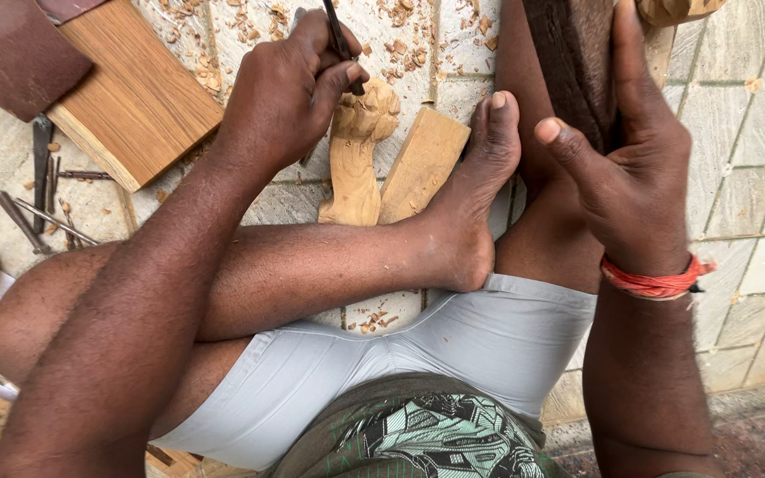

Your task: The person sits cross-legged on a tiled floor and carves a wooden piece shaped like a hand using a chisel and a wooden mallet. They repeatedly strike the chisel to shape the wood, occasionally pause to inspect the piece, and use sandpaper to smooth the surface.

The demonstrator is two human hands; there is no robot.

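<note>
The left hand closes its fingers around a thin dark chisel, tip set on the head of the pale wooden carving, which lies on the tiled floor just left of the foot. The right hand, right of the carving, wraps a dark wooden mallet, thumb lifted. The carving looks stiff and light, likely best held at its plain lower shaft, since the worked top seems prone to chipping.

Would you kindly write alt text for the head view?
A seated person's left hand holds a thin chisel to a pale wood carving on the tiled floor, while the right hand grips a dark mallet.
</note>
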